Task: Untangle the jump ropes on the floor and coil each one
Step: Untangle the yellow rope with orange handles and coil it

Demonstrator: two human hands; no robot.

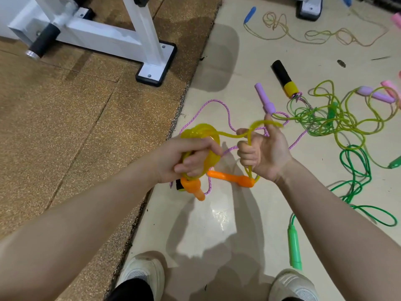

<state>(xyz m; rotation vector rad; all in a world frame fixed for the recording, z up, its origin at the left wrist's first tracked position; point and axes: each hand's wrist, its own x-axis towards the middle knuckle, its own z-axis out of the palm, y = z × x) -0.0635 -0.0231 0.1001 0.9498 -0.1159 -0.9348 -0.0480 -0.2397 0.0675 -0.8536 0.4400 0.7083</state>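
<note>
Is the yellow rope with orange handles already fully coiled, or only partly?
Only partly. The left hand grips a coil of the yellow rope, but a loose length runs on to the right hand.

Floor in two surfaces: glossy cream floor (238,213) from 12 to 6 o'clock, speckled brown cork-like mat (65,118) from 7 to 11, its ragged edge running diagonally between. White metal equipment frame (104,38) on the mat at 11 o'clock, black-capped foot. Overhead light glare on the cream floor near 6.
</note>
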